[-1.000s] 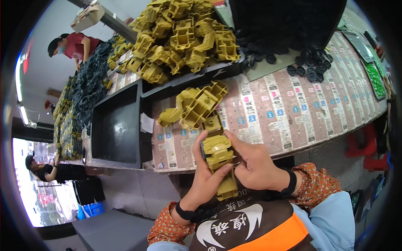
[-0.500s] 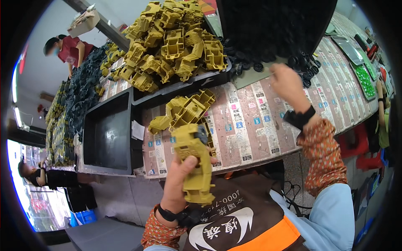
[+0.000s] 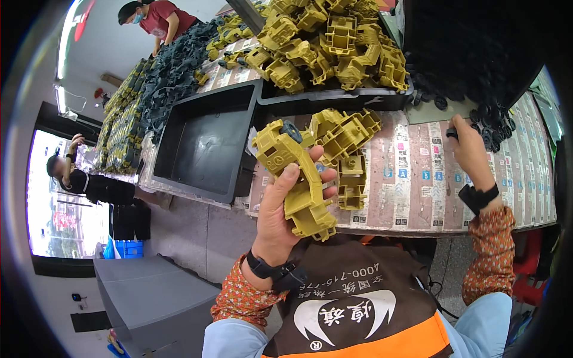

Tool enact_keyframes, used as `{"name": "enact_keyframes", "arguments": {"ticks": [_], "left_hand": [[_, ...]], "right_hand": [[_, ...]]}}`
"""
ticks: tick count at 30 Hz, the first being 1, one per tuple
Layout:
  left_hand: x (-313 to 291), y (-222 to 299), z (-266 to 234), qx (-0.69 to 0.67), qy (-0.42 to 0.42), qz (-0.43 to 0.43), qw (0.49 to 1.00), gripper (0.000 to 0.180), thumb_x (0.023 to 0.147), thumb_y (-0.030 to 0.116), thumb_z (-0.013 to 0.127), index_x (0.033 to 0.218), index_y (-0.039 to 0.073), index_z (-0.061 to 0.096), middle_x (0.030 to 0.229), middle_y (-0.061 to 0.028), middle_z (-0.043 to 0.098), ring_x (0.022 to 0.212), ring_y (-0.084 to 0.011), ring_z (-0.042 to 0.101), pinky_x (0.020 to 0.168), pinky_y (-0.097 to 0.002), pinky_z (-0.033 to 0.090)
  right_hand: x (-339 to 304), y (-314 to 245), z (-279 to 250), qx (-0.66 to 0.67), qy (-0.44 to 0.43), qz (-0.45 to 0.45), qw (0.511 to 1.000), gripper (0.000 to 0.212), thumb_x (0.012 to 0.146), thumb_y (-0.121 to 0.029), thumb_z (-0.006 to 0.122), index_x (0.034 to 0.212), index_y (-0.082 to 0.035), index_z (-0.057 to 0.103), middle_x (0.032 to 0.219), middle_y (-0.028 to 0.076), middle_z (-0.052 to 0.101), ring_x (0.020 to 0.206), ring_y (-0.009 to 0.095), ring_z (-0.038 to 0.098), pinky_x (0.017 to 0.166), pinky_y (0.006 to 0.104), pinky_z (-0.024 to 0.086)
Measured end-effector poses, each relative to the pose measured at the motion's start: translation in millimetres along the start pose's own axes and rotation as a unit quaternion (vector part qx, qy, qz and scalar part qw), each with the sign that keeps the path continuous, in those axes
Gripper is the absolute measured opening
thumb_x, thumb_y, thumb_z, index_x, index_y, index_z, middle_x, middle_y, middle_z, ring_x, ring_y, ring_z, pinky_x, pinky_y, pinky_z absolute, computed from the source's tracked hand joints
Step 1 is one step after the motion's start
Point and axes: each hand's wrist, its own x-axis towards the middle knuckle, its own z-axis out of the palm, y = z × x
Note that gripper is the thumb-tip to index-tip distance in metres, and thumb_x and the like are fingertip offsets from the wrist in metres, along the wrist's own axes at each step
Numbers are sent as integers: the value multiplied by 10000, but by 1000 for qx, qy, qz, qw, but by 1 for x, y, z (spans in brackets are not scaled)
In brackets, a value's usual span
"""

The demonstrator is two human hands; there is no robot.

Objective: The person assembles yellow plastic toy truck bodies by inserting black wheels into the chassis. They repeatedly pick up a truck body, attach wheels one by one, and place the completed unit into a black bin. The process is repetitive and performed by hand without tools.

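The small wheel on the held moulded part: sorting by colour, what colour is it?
Dark blue-grey wheel on the olive-yellow part, head view.

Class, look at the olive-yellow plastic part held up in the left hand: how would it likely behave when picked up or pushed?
The olive-yellow plastic part looks like rigid moulded plastic, so probably stiff. The left hand lifts it alone, suggesting it is light. Its boxy, ribbed shape would likely slide rather than roll.

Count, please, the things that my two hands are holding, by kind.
Yellow part: 1, in the left hand.
Black wheels: 2, a fitted wheel on that part and a loose wheel in the right hand.
Total: 3.
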Motion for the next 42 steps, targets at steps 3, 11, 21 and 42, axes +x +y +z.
{"name": "enact_keyframes", "arguments": {"ticks": [3, 11, 21, 42], "left_hand": [[-1, -5, -3, 15, 33, 26, 999, 436, 1076, 246, 543, 1464, 59, 474, 1401, -132, 617, 1138, -275, 695, 938, -439, 618], [-3, -18, 10, 49, 24, 70, 996, 435, 1042, 195, 622, 1428, 45, 488, 1319, -121, 646, 1088, -250, 710, 835, -371, 648], [-9, -23, 5, 77, 24, 135, 988, 399, 1034, 180, 633, 1377, 15, 511, 1320, -145, 633, 1037, -235, 708, 819, -366, 647], [2, 80, -4, 67, 18, 37, 997, 465, 1027, 203, 646, 1415, 108, 408, 1299, -149, 643, 1077, -272, 691, 865, -447, 624]], "right_hand": [[-21, -86, -7, 421, -138, 82, 893, 299, 913, 3, 658, 1207, -43, 628, 975, 81, 714, 833, 156, 687, 737, 292, 574], [-71, -222, -3, 558, -161, 19, 814, 311, 932, -54, 676, 1238, -8, 643, 892, 157, 726, 758, 191, 710, 704, 316, 551], [-84, -232, -1, 507, -165, -31, 846, 459, 900, -11, 596, 1358, 7, 580, 939, 255, 707, 793, 380, 729, 681, 390, 552], [-55, -240, -27, 528, -194, -101, 820, 585, 862, 50, 581, 1445, 8, 556, 1286, 202, 700, 1174, 254, 698, 869, 313, 576]]}}
